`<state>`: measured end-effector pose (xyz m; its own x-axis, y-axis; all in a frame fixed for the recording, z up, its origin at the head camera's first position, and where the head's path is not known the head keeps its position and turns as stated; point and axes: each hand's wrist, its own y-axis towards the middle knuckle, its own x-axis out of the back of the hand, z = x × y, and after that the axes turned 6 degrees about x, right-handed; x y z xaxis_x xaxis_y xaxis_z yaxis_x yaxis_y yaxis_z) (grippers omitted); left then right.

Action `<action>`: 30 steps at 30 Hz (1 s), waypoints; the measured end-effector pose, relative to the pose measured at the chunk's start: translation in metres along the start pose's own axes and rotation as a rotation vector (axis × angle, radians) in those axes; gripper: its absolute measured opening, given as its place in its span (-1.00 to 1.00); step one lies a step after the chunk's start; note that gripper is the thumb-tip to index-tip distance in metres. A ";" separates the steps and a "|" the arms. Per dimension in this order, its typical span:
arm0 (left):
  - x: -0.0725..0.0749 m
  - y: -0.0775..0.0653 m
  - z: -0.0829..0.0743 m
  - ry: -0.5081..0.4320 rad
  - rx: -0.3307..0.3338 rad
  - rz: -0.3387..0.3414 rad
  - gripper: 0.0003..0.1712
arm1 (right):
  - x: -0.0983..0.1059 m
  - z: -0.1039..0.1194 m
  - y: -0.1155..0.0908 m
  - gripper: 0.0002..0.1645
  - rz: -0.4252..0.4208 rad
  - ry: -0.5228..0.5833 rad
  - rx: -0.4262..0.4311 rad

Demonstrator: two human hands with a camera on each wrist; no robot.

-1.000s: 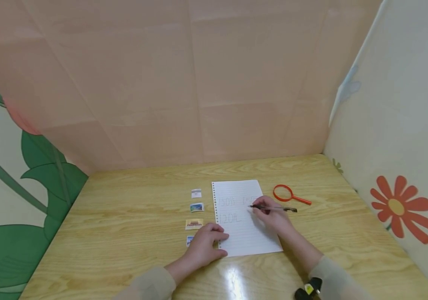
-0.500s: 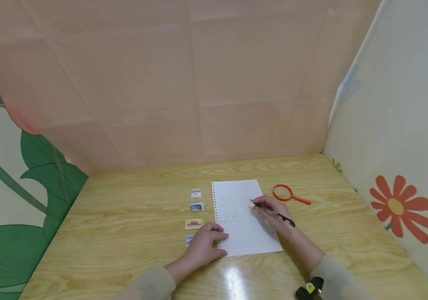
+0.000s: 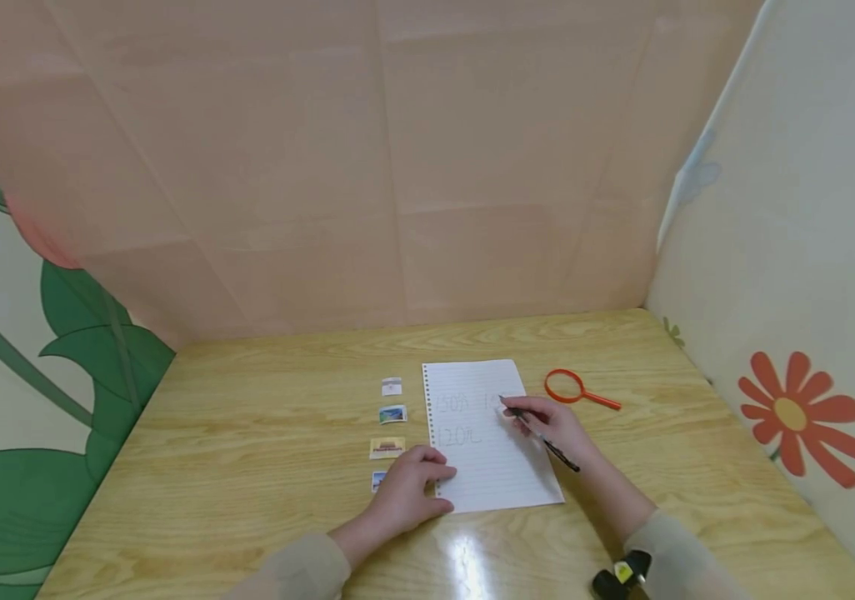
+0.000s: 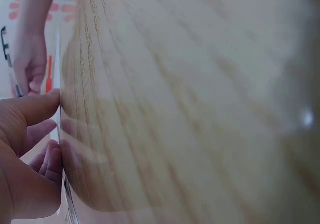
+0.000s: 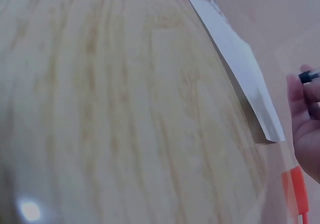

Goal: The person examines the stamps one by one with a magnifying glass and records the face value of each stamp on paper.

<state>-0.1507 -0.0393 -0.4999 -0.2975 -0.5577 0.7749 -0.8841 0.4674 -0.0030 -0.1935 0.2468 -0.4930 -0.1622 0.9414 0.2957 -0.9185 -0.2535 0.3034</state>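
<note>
A lined sheet of paper (image 3: 491, 479) with punched holes down its left side lies on the table, bearing handwritten numbers and characters. My right hand (image 3: 558, 429) pinches a pen (image 3: 564, 455) with a dark grip, its tip at the upper line of writing. At the sheet's lower left edge rests my left hand (image 3: 411, 490), thumb and fingers spread, partly covering the lowest of several stamp-like pictures (image 3: 378, 481). In the right wrist view the pen (image 5: 306, 77) pokes out between the fingertips, beyond the paper (image 5: 240, 58).
A red magnifying glass (image 3: 602, 401) lies right of the sheet. Small stamp-like pictures (image 3: 387, 448) form a column on its left. A black strap (image 3: 622, 575) with a yellow mark is by the right sleeve. A pinkish covering (image 3: 397, 208) closes off the table's back.
My right hand has turned, and the pen's back end has swung down towards the near side. The tip stays around the upper written line. My left hand and the sheet have not moved.
</note>
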 end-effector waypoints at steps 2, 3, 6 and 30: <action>0.000 0.000 0.000 0.000 -0.001 -0.001 -0.48 | 0.000 -0.002 0.000 -0.67 -0.034 -0.009 -0.070; 0.000 0.000 0.000 -0.001 0.002 -0.001 -0.48 | 0.000 -0.003 0.000 -0.67 -0.046 -0.017 -0.099; 0.000 0.000 0.000 -0.004 -0.001 -0.004 -0.48 | 0.001 -0.005 0.001 -0.68 -0.065 -0.009 -0.161; 0.000 0.000 -0.001 -0.020 0.028 0.009 -0.46 | 0.035 -0.009 -0.003 -0.47 -0.197 -0.049 -0.140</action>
<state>-0.1501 -0.0385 -0.4994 -0.3123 -0.5677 0.7617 -0.8909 0.4534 -0.0274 -0.1996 0.2827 -0.4912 0.0396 0.9567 0.2882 -0.9723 -0.0297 0.2320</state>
